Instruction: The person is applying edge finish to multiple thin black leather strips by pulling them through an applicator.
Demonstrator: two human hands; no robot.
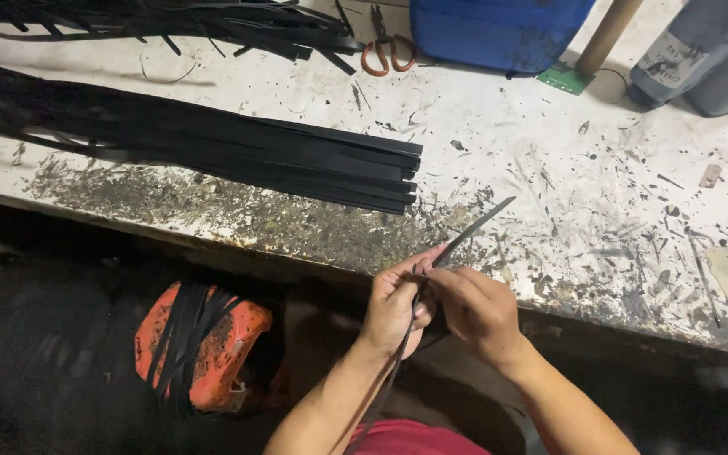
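— Paint-flecked desk (549,168), black strips everywhere?

— Yes: cut ones lie bundled (212,152) at left, ends squared together. Below, more hang over an orange bucket (212,345).

— And you?

— My left hand (393,303) pinches one strip (473,226); my right hand (478,312) grips it beside, tip pointing over the desk edge.

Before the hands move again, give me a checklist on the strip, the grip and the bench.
1. Left hand pinches the black strip: ok.
2. Right hand on the same strip: ok.
3. Strip tip free above the workbench, touching nothing: ok.
4. Stack of black strips lies flat with its cut ends roughly lined up: ok.
5. Scissors lie on the bench, beyond the stack from the hands: ok.
6. Lower end of the held strip: cannot tell, hidden below the hands.
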